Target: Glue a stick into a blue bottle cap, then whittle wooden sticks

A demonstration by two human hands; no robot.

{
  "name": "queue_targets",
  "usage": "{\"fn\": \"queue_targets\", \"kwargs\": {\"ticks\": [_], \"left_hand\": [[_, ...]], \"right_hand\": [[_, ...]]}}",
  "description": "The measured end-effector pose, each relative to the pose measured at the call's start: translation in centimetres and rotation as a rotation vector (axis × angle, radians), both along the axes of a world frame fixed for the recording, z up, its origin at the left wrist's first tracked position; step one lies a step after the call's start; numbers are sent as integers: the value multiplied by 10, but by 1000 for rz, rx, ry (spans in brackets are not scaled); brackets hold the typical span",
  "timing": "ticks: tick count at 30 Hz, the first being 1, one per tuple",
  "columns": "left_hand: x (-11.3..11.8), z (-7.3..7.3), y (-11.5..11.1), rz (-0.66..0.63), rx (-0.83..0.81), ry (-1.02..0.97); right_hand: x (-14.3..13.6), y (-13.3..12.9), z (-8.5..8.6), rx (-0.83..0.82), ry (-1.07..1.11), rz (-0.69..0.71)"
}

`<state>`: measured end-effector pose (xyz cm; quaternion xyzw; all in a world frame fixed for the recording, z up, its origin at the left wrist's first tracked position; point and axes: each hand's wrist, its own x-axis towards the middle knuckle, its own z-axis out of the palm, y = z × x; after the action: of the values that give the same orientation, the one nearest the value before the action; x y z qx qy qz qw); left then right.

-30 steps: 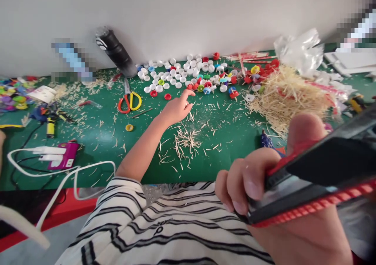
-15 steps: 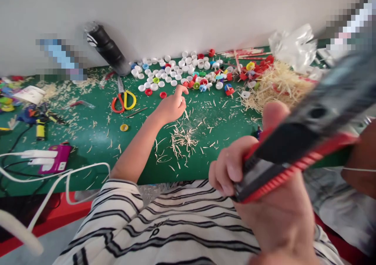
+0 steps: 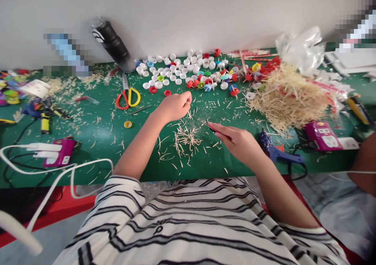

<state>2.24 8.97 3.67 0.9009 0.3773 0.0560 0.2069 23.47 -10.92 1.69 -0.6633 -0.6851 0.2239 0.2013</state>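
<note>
My left hand (image 3: 177, 105) is closed in a pinch just above the green table (image 3: 147, 139); what its fingertips hold, if anything, is too small to make out. To its right, my right hand (image 3: 239, 145) grips a utility knife (image 3: 210, 127), its tip pointing left toward the left hand. Most of the knife is hidden by the fingers. Below and between the hands lies a small heap of wood shavings (image 3: 188, 137). Behind the left hand, many white bottle caps (image 3: 173, 71) are spread out, with a red cap (image 3: 167, 93) nearest to it.
Scissors (image 3: 127, 96) and a yellow cap (image 3: 128, 124) lie to the left. A black bottle (image 3: 113, 45) leans on the wall. At right are a straw-like pile of thin sticks (image 3: 293, 96), a blue glue gun (image 3: 273, 149) and a purple power socket (image 3: 321, 135). White cables (image 3: 88, 165) cross the left edge.
My right hand has lowered the utility knife from close before the camera to the table beside the left hand. The left hand's fingers have curled in, staying near the same spot.
</note>
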Motion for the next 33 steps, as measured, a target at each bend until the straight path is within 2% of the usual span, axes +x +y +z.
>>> {"fn": "queue_targets", "kwargs": {"ticks": [5,9,15,23,29,33], "left_hand": [[-1,-2,3,-34,7,-25],[0,-3,4,-41,27,-12],[4,-7,0,-56,111,13],[4,-7,1,-35,47,-46],[3,-8,2,-27,12,-81],[3,-8,1,-29,11,-87]], "right_hand": [[-14,30,-6,9,-158,42],[-25,52,-4,-6,-271,26],[-38,62,-4,-36,-358,-27],[-36,59,-12,-76,-234,-4],[-30,52,-13,-95,58,-34],[-30,47,-12,-111,116,-63]]}}
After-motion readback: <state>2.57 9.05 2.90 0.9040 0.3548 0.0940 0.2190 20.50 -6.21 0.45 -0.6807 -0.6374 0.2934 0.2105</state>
